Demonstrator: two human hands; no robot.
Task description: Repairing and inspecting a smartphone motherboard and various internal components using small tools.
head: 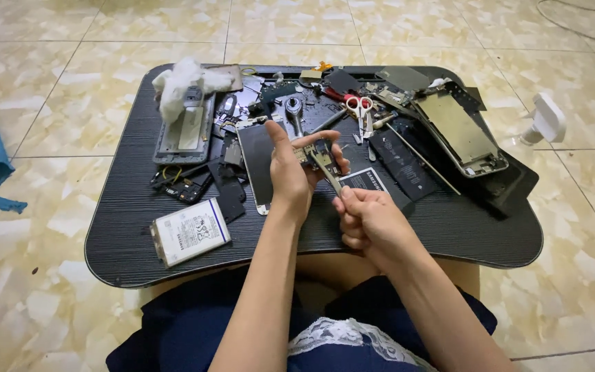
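At frame centre, the left hand [292, 176] pinches a small flat circuit board [317, 156] above the dark wood-grain lap table [125, 227]. The right hand [370, 220] is closed around a thin metal tool [328, 174] touching that board. A white rectangular battery [189, 231] lies lower left.

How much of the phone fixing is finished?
Already done: phones lie opened up, a bare metal frame and a loose white battery on the black tray table. In hand: the left hand holds a small circuit part while the right hand works a thin tool on it. Left: parts lie scattered, nothing reassembled.
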